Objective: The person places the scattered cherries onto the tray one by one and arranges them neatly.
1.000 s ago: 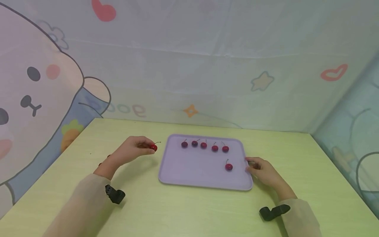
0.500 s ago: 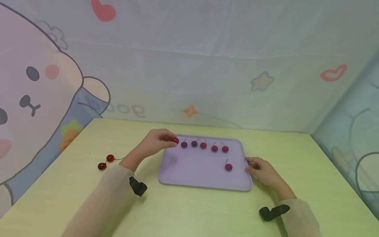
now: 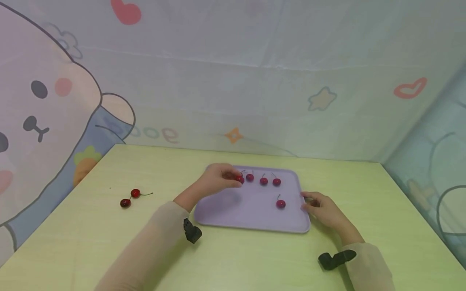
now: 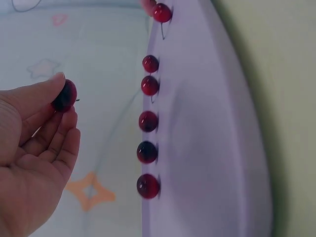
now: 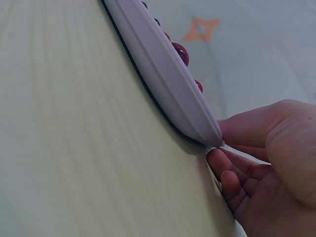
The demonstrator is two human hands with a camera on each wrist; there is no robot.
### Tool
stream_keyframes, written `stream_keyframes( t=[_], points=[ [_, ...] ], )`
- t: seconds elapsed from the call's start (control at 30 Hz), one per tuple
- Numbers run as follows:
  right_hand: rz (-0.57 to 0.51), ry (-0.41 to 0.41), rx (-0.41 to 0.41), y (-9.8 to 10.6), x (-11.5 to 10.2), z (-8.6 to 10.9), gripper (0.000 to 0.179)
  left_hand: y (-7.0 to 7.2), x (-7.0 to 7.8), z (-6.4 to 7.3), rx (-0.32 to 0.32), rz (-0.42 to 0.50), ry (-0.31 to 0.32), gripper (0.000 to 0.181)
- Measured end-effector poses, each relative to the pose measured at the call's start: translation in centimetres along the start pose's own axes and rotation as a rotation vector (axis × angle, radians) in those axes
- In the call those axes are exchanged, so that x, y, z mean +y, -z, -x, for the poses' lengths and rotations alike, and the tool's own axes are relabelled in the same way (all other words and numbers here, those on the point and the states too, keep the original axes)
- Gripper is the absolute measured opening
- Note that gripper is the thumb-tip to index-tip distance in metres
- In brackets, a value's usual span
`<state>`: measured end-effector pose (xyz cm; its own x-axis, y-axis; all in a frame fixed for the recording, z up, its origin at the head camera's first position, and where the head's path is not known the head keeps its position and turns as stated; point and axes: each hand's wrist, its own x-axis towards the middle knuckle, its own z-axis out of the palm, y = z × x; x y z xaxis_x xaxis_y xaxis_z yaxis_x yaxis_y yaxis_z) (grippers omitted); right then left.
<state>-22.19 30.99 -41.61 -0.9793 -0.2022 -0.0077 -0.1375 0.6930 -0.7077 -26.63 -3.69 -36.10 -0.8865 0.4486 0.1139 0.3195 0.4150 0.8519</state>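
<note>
My left hand (image 3: 219,178) pinches a red cherry (image 4: 69,96) between thumb and fingertips, above the back left part of a lilac tray (image 3: 233,220). In the head view that hand hides the left end of a row of cherries along the tray's back. Farther right in the row sits a cherry (image 3: 276,182) with its stem up. Nearer the front right, a single cherry (image 3: 280,204) stands apart. At the tray's right edge my right hand (image 3: 324,208) grips the rim; the right wrist view has the thumb (image 5: 247,129) against it and fingers lower down.
Two more cherries (image 3: 135,193) lie close together on the pale yellow table (image 3: 91,242), left of the tray. Behind the table hangs a printed cloth (image 3: 225,89) with a cartoon bear at left.
From left of the tray, my left hand has carried its cherry rightward over the back left of the row. The two table cherries came into full view. My right hand has stayed on the rim.
</note>
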Motion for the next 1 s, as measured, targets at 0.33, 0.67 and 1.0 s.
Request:
stream_keyframes(
  t=[0.33, 0.67, 1.0],
  points=[
    [0.001, -0.005, 0.002, 0.0, 0.1, -0.1, 0.046, -3.0, 0.0, -1.1, -0.018, -0.064, -0.007, 0.028],
    [0.005, -0.021, 0.001, -0.1, 0.2, -0.1, 0.046, -5.4, -0.1, -2.2, -0.036, -0.101, 0.002, 0.027],
    [0.008, -0.010, 0.003, -0.1, 0.0, -0.1, 0.045, -7.3, -0.8, -2.6, -0.057, -0.147, 0.055, 0.020]
  ],
)
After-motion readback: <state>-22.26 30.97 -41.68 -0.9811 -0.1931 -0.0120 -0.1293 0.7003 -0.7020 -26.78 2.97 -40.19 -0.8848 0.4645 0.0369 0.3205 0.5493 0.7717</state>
